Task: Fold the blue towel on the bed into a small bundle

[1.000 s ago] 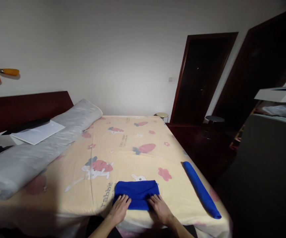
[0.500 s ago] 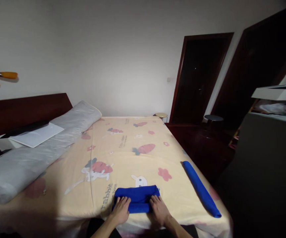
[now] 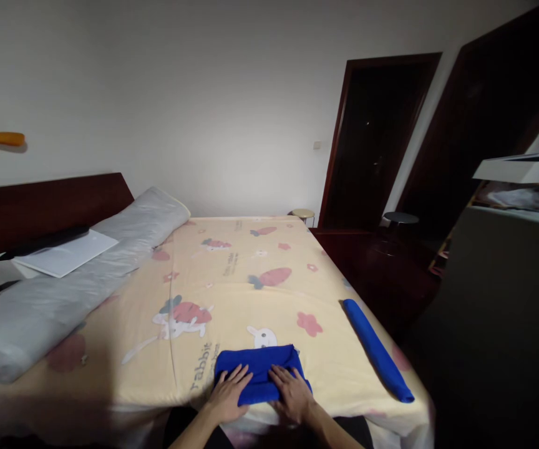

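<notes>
A blue cloth (image 3: 261, 363), folded into a small rectangle, lies on the bed near its front edge. My left hand (image 3: 230, 391) rests on the cloth's left part with its fingers stretched forward. On the right part lies my right hand (image 3: 292, 391), palm down, its fingers extended and angled inward. Neither hand grips the cloth; both press on its upper side. Off to the right, a long rolled blue cloth (image 3: 377, 349) lies slantwise along the bed's side, apart from my hands.
The bed (image 3: 241, 305) has a cream sheet with rabbits and carrots. A grey long pillow (image 3: 82, 299) lies along the headboard (image 3: 49, 209), with a white flat box (image 3: 66, 252) on it. Two stools (image 3: 401, 218) and a dark cabinet (image 3: 494, 299) stand beyond the right side.
My fingers were bent over the cloth's near, rolled edge; now they are straighter and lie flat on it. The right hand has shifted slightly inward. The cloth looks flatter.
</notes>
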### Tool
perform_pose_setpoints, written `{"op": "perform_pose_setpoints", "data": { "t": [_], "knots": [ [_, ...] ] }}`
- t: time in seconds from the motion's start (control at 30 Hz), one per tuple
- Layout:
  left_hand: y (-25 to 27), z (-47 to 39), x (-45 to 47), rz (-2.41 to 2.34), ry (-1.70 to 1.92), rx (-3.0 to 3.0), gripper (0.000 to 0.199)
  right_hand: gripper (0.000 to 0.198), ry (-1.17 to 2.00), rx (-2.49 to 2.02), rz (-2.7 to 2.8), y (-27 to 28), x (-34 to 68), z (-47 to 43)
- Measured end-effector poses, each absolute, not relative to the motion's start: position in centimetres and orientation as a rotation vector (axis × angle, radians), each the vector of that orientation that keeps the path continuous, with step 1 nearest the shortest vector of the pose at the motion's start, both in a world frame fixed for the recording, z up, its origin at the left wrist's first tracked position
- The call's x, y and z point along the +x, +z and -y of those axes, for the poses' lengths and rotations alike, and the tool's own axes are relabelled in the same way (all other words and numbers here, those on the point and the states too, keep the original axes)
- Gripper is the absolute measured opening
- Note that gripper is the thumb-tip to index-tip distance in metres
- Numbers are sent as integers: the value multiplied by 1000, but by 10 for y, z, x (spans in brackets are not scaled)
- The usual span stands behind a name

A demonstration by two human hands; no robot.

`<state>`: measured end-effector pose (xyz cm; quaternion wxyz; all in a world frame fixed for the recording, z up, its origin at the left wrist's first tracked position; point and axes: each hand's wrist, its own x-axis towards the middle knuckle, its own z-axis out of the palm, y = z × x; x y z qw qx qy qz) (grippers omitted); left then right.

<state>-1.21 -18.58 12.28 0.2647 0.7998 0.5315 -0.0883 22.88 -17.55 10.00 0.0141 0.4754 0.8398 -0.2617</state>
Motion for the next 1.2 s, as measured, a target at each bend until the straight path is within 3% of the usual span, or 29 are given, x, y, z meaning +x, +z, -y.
{"op": "perform_pose_setpoints", "data": {
  "t": [0.23, 0.47, 0.67, 1.03, 1.2],
  "knots": [
    [123, 181, -23, -1620, -300, 2080, 90, 91, -620, 1762, -2383, 106, 240, 167],
    [107, 188, -4, -1295, -171, 2320, 84, 70, -830, 1306, -2743, 94, 219, 178],
    [94, 191, -4, -1240, -77, 2278, 71, 58, -835, 1372, -2838, 80, 222, 180],
    [117, 187, -8, -1435, -270, 2193, 86, 89, -713, 1581, -2544, 109, 235, 174],
    [117, 190, -4, -1369, -218, 2269, 85, 56, -744, 1383, -2800, 111, 223, 183]
  ]
}}
